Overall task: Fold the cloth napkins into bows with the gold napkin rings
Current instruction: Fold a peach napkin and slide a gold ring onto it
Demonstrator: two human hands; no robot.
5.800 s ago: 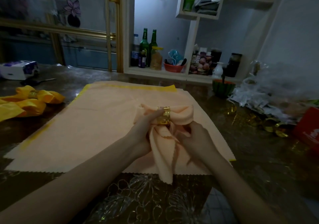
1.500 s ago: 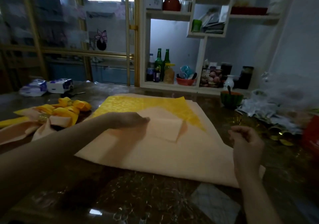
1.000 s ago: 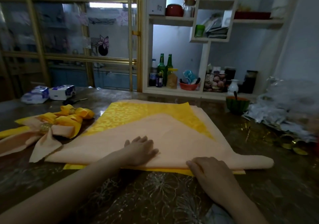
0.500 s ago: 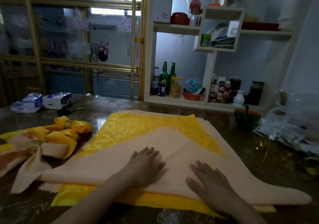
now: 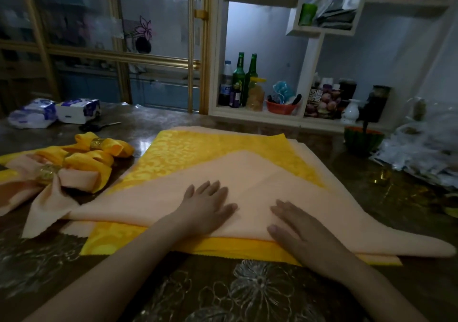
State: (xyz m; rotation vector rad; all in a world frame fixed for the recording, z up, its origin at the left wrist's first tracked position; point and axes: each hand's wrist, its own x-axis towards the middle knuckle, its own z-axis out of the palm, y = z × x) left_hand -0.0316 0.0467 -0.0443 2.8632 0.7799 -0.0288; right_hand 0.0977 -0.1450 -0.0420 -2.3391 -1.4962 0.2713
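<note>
The peach napkin [image 5: 260, 185] lies folded to a triangle on the yellow napkin [image 5: 198, 150] mid-desk [image 5: 247, 292], and you press it flat with your left hand [image 5: 207, 207] and right hand [image 5: 295, 225], fingers [image 5: 214, 188] straight and slightly spread, finished bows [image 5: 81, 163] in gold rings [image 5: 47, 173] just left.

Head view, forward-down, close over table [image 5: 247, 297]

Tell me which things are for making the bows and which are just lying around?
For the bows: peach napkin, yellow napkin, finished bows, gold ring.
Just lying about: tissue packs, green bottles, green bowl, crumpled plastic.
</note>
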